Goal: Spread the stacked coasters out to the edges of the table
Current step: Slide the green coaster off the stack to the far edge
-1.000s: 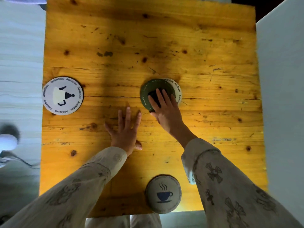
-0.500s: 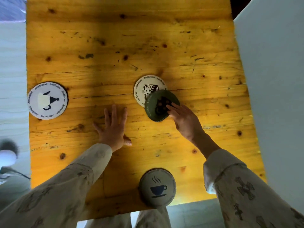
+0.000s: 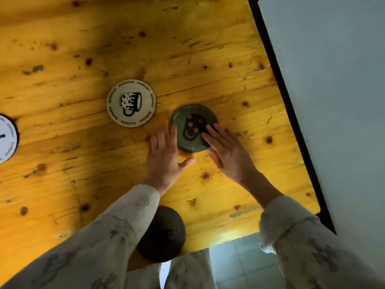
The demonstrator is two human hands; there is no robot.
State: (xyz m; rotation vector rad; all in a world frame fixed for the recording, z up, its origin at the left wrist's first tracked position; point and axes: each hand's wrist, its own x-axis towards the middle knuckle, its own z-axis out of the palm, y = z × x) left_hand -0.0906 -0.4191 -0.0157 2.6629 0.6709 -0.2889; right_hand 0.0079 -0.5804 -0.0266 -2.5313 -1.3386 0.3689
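Yellow knotty pine worktop (image 3: 208,49) fills most of the view, with a pale grey wall (image 3: 333,101) along its right edge and grey floor past the near edge.

Green coaster (image 3: 192,127) with a black smiling print lies flat right of centre, apart from the cream mug-print coaster (image 3: 131,103) up and to its left. White coaster (image 3: 6,138) sits at the left edge, cut off by the frame. Dark coaster (image 3: 164,234) lies at the near edge, partly hidden under the left sleeve (image 3: 108,236).

Right hand (image 3: 229,155) is palm down, fingers (image 3: 212,132) straight and slightly spread, tips resting on the green coaster's right side. It presses flat and grips nothing.

Left hand (image 3: 166,157) is palm down on the wood, fingers together and extended, thumb splayed out to the right. Its fingertips reach the green coaster's lower left rim; cannot tell whether they touch it or stop just beside. It holds nothing.

Both forearms come in from the bottom in pale patterned sleeves, right sleeve (image 3: 302,236) angled in from the lower right, wrists straight.
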